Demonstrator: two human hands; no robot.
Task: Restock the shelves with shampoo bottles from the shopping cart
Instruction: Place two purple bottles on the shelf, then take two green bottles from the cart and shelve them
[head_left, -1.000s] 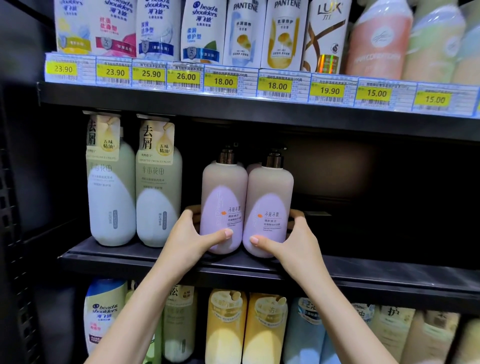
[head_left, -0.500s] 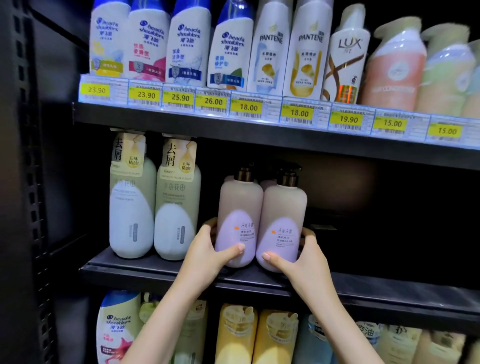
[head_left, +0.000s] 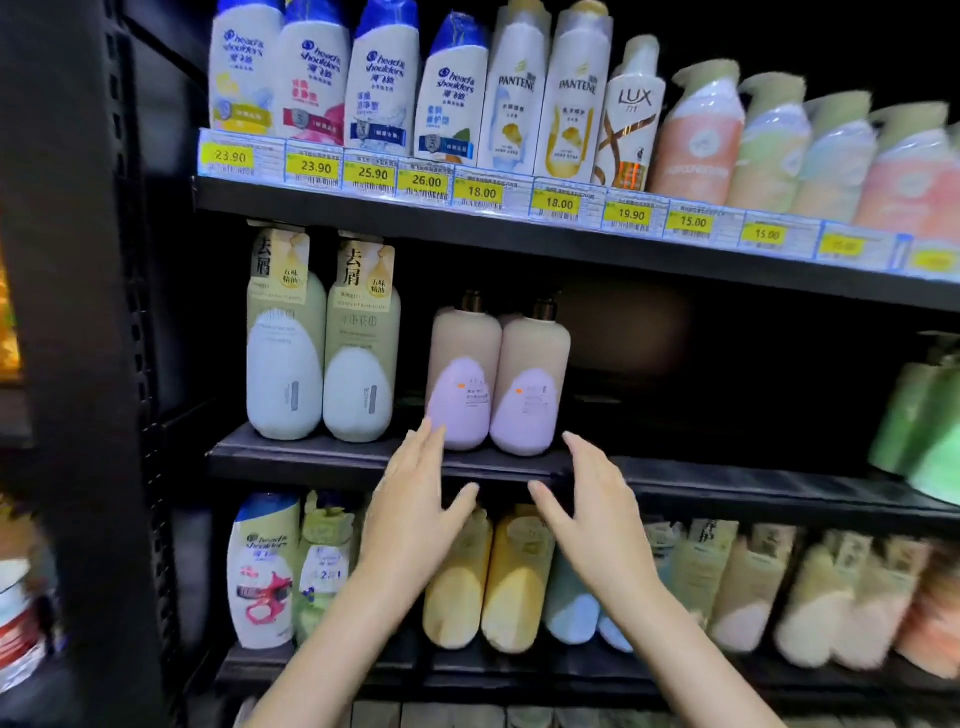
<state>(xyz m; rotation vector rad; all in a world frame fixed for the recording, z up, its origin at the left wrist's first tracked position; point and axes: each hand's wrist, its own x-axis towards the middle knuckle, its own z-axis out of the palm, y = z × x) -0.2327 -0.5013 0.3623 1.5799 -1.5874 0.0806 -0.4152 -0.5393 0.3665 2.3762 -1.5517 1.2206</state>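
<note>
Shampoo bottles (head_left: 496, 384) upright on shelf (head_left: 322, 460), labels forward; hands (head_left: 415, 499) (head_left: 597, 499) spread, empty

The black middle shelf (head_left: 311, 457) crosses the centre of the frame. On it, at centre left, two pale green bottles (head_left: 322, 358) stand upright side by side; just right of them two beige-and-lilac pump bottles (head_left: 496, 384) stand upright, touching. Green bottles (head_left: 924, 421) sit at the far right edge.
</note>
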